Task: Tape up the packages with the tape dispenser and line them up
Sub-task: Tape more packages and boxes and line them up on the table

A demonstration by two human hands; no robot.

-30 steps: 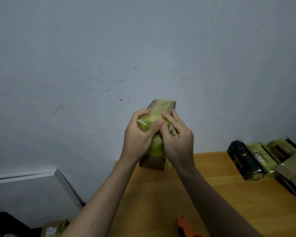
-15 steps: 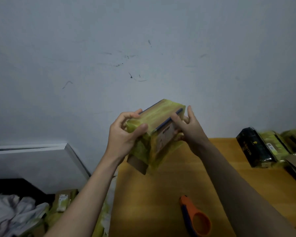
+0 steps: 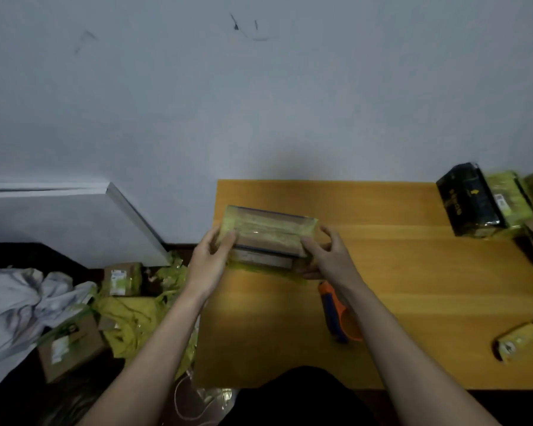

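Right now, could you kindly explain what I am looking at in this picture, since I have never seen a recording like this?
There is no machine here: a person wears a camera on the head, looking down at their own bare arms. The left hand and right hand grip the two ends of a package wrapped in yellowish tape, at the wooden table. An orange and blue tape dispenser lies on the table, partly under the right forearm. More wrapped packages sit at the far right by the wall, and a small one lies near the right edge. On the floor to the left are cardboard boxes and a pale cloth.
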